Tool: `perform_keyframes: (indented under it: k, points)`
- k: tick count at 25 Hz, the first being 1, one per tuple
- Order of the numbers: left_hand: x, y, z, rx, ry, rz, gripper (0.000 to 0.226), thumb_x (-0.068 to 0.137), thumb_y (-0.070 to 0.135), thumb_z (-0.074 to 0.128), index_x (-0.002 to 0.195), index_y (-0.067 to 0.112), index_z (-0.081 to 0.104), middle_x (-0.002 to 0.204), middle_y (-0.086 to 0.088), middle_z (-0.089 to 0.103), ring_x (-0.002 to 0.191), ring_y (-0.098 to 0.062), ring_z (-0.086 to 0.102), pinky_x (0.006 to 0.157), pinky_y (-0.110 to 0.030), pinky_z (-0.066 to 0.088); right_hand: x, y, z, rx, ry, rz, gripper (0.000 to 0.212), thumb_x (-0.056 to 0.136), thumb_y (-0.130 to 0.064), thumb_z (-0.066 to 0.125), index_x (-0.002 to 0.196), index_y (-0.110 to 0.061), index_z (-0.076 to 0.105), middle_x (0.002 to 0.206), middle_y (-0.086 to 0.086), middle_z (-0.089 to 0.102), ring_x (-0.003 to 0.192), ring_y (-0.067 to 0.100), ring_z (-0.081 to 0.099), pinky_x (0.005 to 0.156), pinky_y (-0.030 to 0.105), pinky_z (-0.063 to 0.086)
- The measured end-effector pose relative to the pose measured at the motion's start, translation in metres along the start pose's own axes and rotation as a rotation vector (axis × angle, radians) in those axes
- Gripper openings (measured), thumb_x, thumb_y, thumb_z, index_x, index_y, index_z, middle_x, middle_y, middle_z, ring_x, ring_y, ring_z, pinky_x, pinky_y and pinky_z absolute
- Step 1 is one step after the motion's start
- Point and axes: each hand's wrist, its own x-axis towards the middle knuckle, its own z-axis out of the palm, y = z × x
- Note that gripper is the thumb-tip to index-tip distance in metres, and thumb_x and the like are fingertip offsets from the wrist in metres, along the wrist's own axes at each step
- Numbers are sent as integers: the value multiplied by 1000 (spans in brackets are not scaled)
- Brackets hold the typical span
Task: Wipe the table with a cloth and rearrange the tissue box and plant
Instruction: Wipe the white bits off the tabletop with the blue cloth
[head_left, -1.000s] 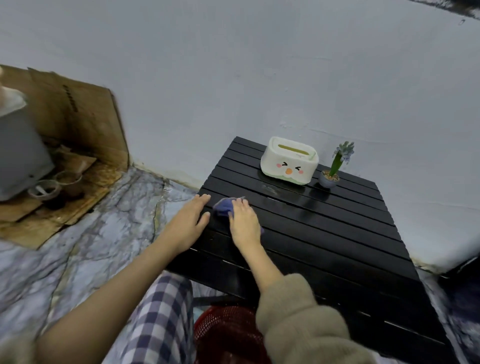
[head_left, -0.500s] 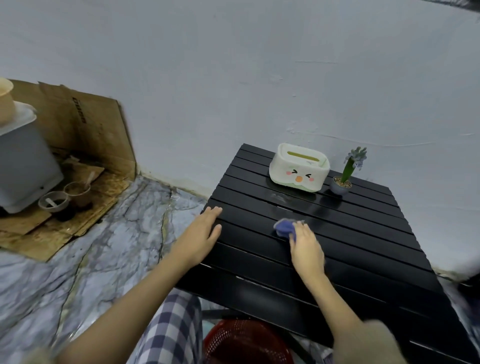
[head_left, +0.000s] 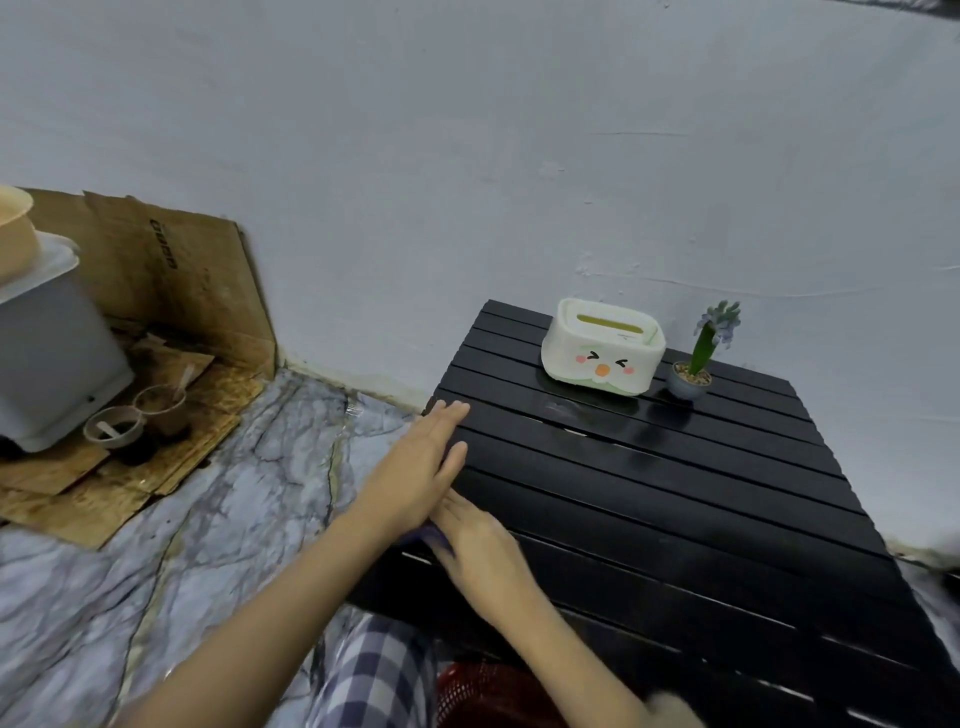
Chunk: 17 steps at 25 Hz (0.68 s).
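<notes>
A black slatted table (head_left: 675, 493) stands against the wall. At its far edge sit a white tissue box (head_left: 602, 345) with a cartoon face and, to its right, a small potted plant (head_left: 693, 371) with a purple flower. My right hand (head_left: 478, 551) lies flat near the table's front left corner, pressing a blue cloth (head_left: 434, 535) of which only a sliver shows under the fingers. My left hand (head_left: 421, 462) rests flat on the left edge, fingers together, partly overlapping the right fingertips.
A red basket (head_left: 483, 696) sits under the table's front, beside my checked trouser leg. On the marble floor at left lie cardboard sheets (head_left: 156, 291), a grey container (head_left: 47, 364) and two small cups (head_left: 135, 421). The wall runs close behind the table.
My right hand has swept the cloth from the table's middle back to the front left corner, under the left hand. The left hand stayed at the left edge. The camera view shifted.
</notes>
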Motion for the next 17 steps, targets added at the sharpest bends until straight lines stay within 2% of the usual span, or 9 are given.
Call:
perform_keyframes:
  k: [2, 4, 7, 9, 10, 12, 14, 16, 17]
  points:
    - [-3, -2, 10, 9, -25, -5, 46, 95, 20, 36, 140, 17, 27, 152, -2, 30, 143, -12, 15, 117, -26, 12, -62, 42, -17, -23, 104, 79, 41, 84, -28, 45, 122, -16, 56, 132, -1, 56, 126, 8, 45, 104, 13, 29]
    - [-9, -6, 18, 34, -49, -17, 46, 95, 22, 35, 140, 18, 27, 152, 0, 29, 143, -12, 15, 118, -27, 11, -115, 94, -48, -42, 195, 297, 39, 88, -25, 50, 126, -17, 52, 137, -3, 49, 129, 3, 36, 106, 8, 20]
    - [-19, -10, 25, 32, -82, -51, 46, 96, 22, 33, 141, 18, 25, 152, 1, 28, 144, -11, 13, 116, -24, 8, -152, 165, -98, -123, 360, 774, 39, 91, -14, 51, 129, -6, 47, 142, 13, 45, 135, 23, 35, 107, 37, 34]
    - [-23, -11, 30, 21, -113, -65, 46, 96, 23, 33, 142, 18, 25, 153, 0, 27, 144, -10, 12, 115, -23, 6, -129, 181, -101, -211, 438, 971, 36, 90, -11, 49, 124, 1, 49, 135, 23, 49, 127, 36, 43, 100, 49, 43]
    - [-25, -10, 31, 20, -126, -69, 46, 96, 22, 33, 142, 18, 25, 153, 0, 27, 144, -10, 12, 115, -23, 6, -108, 177, -93, -210, 434, 976, 35, 89, -11, 49, 123, 1, 50, 132, 24, 50, 121, 39, 47, 96, 50, 45]
    - [-24, -9, 32, 13, -123, -75, 46, 96, 23, 33, 141, 18, 25, 153, 1, 27, 143, -10, 12, 116, -24, 6, -57, 148, -69, -173, 375, 848, 35, 89, -14, 49, 123, -6, 51, 133, 19, 51, 116, 36, 52, 94, 45, 46]
    - [-20, -8, 34, 8, -106, -84, 46, 96, 22, 33, 141, 17, 26, 152, 0, 28, 144, -11, 13, 117, -25, 7, -29, 100, -37, -119, 307, 626, 38, 86, -14, 54, 123, -11, 53, 134, 13, 54, 120, 29, 53, 99, 40, 44]
    - [-16, -9, 38, 12, -101, -87, 46, 96, 20, 35, 141, 15, 26, 152, -2, 29, 144, -12, 14, 117, -26, 7, -43, 53, -18, -92, 273, 357, 44, 78, -15, 65, 121, -16, 56, 129, 5, 59, 121, 19, 54, 97, 34, 47]
    - [-13, -10, 41, 14, -107, -88, 46, 95, 20, 35, 141, 15, 27, 152, -3, 30, 144, -13, 14, 117, -27, 7, -63, 41, -20, -50, 235, 241, 47, 75, -17, 67, 121, -19, 56, 128, -1, 60, 121, 11, 52, 95, 27, 47]
